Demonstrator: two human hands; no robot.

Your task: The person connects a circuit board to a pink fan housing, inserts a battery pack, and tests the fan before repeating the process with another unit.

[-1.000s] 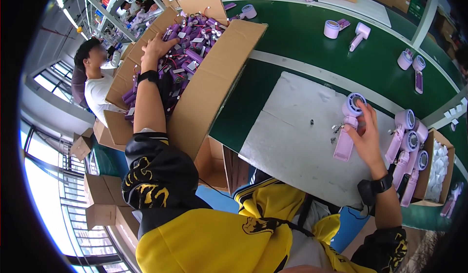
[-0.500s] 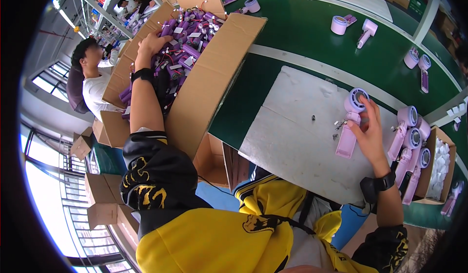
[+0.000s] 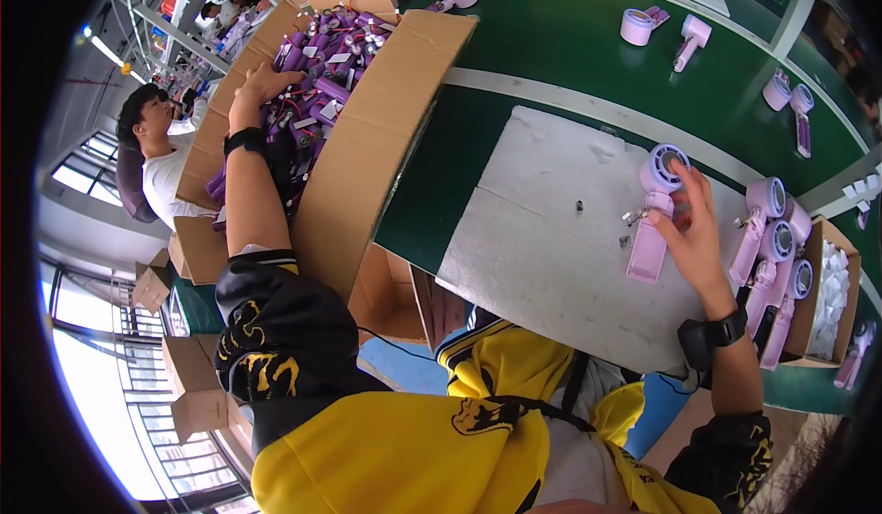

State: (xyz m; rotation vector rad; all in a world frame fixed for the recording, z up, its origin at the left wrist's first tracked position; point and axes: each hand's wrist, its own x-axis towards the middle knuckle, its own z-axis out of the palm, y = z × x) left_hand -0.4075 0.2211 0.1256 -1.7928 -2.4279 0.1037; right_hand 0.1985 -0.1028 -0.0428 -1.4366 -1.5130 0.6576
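Note:
My left hand [image 3: 265,84] reaches into a large cardboard box [image 3: 390,114] at the left, its fingers bent over a heap of purple battery cells [image 3: 317,101] with wires and white tabs. Its fingertips are lost among the cells, so whether it grips one I cannot tell. My right hand [image 3: 694,225] is closed on a pink handheld fan [image 3: 649,252] lying on a pale worn mat [image 3: 542,211]. Its thumb presses near the fan's neck and the fingers reach the round head. Small wires and a connector stick out at the left of the handle.
Several pink fans [image 3: 776,238] cluster right of the mat, beside a small carton [image 3: 831,307] of white pieces. More fan parts [image 3: 691,41] lie on the green bench [image 3: 560,36] beyond. A person in white [image 3: 161,165] sits past the big box.
The whole view has shifted a little, so most things sit slightly further left and higher. My left hand stays among the cells. The right one keeps its hold on the fan.

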